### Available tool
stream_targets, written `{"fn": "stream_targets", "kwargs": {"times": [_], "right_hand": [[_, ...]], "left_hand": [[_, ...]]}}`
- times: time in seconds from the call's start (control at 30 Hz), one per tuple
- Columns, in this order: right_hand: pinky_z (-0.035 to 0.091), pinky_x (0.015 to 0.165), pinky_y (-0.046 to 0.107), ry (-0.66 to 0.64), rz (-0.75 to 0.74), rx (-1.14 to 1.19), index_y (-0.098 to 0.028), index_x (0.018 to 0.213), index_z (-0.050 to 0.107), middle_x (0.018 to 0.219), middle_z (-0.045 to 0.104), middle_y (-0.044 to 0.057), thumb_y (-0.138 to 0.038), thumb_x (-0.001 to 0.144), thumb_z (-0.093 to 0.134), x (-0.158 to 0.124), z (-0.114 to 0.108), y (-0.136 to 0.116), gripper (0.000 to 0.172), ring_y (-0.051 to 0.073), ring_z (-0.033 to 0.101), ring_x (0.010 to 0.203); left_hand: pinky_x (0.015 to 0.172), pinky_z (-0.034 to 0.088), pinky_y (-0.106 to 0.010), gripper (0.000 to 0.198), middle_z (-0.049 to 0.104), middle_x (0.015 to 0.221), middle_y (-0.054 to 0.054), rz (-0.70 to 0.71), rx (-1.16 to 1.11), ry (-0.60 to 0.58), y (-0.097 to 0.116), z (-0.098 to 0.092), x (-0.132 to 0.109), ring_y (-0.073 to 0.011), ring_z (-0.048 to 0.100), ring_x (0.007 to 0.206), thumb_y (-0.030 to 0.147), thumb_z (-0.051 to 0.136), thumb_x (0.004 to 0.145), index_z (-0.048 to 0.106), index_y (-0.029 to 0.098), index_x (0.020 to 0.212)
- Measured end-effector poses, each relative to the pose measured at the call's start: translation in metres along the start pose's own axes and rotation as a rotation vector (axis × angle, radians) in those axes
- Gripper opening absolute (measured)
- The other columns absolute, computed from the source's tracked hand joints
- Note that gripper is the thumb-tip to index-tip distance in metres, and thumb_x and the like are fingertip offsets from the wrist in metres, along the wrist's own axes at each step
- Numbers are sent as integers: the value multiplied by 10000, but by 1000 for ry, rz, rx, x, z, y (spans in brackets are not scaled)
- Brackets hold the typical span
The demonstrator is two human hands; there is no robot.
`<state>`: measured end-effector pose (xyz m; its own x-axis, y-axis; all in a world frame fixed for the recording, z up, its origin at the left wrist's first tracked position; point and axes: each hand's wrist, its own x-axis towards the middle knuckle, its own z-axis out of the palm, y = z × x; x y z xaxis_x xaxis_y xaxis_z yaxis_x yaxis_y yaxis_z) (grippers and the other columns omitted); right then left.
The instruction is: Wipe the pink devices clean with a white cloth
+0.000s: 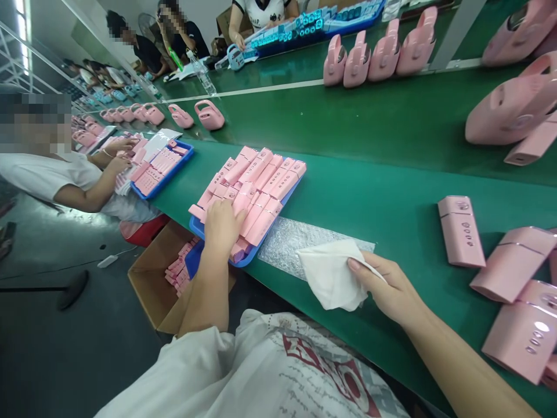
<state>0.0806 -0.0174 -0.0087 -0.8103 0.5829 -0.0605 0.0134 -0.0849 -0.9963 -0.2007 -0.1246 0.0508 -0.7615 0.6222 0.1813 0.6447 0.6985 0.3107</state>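
Note:
My left hand (223, 227) rests on the near end of a blue tray (198, 227) stacked with several pink rectangular parts (256, 183); its fingers curl over the parts and their tips are hidden. My right hand (387, 287) pinches a white cloth (333, 273) that lies on the green bench, partly over a sheet of bubble wrap (291, 238). Pink housings (461, 231) lie on the bench to the right of that hand.
A green conveyor belt (369, 122) carries pink handled shells (209, 114). On my left a co-worker's hands (119, 157) work at another blue tray (163, 168). A cardboard box (159, 284) of pink parts stands on the floor below the bench. More people sit across the belt.

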Motion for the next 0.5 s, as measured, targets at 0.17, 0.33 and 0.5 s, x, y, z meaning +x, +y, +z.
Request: {"fn": "stream_targets", "kwargs": {"times": [0.17,0.33,0.5], "right_hand": [[549,665,282,282,76,314,-215,938,713,877,724,45,-561,787,670,6,-1,10,380,201,674,790],[570,789,323,676,27,613,-237,929,677,933,724,23,-495,735,738,14,-16,6,329,223,673,984],[565,836,330,873,-163,633,-235,1008,654,1064,693,17,-390,765,714,19,-40,-2,294,206,639,1068]], "left_hand": [[878,523,-459,334,605,1086,-127,96,-435,-11,38,0,-14,-264,631,990,350,624,798,453,182,1030],[502,495,-229,419,656,870,-27,183,-1155,-782,106,23,-33,-97,604,559,340,669,790,390,188,1065],[384,401,-182,423,601,744,14,100,-1387,-1170,153,59,-47,-63,543,451,527,613,835,489,157,997]]}}
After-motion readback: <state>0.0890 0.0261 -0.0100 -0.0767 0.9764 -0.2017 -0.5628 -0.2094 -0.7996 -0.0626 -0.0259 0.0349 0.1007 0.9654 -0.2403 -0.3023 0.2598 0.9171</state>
